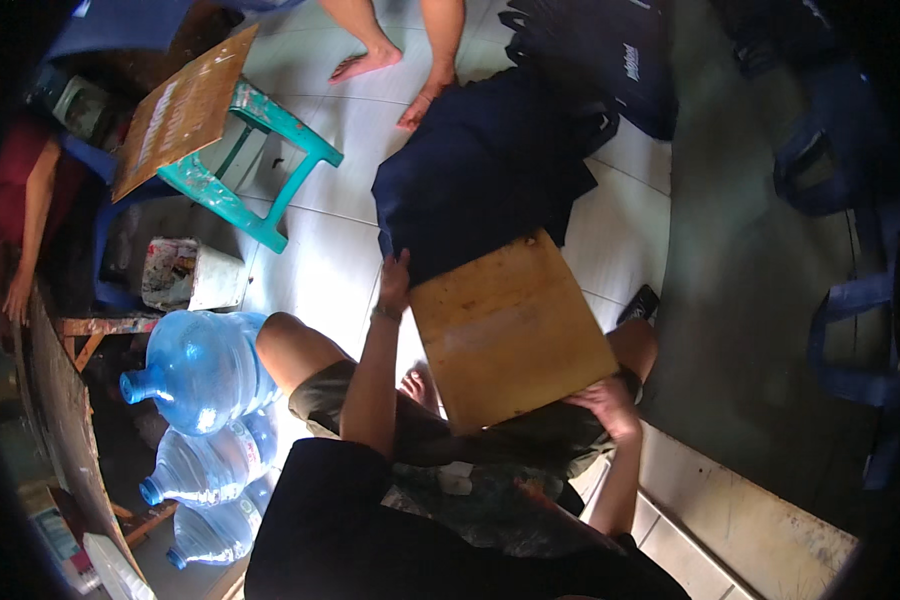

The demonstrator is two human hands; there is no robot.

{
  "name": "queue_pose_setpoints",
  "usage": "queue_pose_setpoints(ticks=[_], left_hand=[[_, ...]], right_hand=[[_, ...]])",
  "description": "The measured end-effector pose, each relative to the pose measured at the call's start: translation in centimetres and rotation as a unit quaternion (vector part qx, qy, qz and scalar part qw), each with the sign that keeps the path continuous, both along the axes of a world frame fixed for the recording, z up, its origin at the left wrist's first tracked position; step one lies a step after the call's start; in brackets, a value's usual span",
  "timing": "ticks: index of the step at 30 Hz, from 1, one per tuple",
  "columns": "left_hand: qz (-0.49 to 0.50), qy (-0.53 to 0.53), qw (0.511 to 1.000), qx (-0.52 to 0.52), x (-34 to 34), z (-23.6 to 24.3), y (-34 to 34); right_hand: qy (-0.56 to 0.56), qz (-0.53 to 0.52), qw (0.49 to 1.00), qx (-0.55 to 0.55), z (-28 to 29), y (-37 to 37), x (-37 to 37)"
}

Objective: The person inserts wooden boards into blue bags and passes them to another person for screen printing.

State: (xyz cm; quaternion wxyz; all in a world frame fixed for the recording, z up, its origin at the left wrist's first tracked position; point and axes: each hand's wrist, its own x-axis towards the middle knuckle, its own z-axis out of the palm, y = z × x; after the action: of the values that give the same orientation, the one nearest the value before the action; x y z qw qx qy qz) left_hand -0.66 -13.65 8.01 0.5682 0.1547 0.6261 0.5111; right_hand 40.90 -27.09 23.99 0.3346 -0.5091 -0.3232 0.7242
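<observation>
A flat yellowish-brown board (510, 330) lies tilted across my lap. Its far edge meets a dark navy fabric bag (480, 170) that spreads over the floor; whether the board reaches inside the bag I cannot tell. My left hand (395, 287) is closed at the bag's near left edge, by the board's far left corner, pinching the cloth. At the near right corner my right hand (608, 405) grips the board's edge, with part of its fingers hidden underneath.
Left of me lie several clear blue water jugs (205, 375). Beyond them are a stained white bucket (192, 275) and a teal stool (290, 125) bearing a brown panel (185, 115). Another person's feet (368, 62) are ahead. More navy bags (620, 60) lie at the far right.
</observation>
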Motion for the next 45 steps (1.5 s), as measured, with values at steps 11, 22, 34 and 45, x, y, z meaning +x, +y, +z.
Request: queue_pose_setpoints(ticks=[11,22,34,45], left_hand=[[-0.173,0.176,0.95,0.191,-5.3,4.2,-1.9],[0.015,0.194,0.972,0.13,2.2,19.6,-25.6],[0.35,0.296,0.843,0.281,-7.1,39.5,-35.4],[0.557,0.38,0.718,0.174,-16.2,44.5,-45.9]], right_hand=[[-0.271,0.103,0.948,0.128,-4.9,21.3,-11.0],[-0.058,-0.024,0.998,0.013,4.4,-3.7,-7.3],[0.223,0.305,0.823,0.425,23.3,8.2,-34.4],[0.178,0.412,0.739,0.503,28.7,0.5,-57.5]])
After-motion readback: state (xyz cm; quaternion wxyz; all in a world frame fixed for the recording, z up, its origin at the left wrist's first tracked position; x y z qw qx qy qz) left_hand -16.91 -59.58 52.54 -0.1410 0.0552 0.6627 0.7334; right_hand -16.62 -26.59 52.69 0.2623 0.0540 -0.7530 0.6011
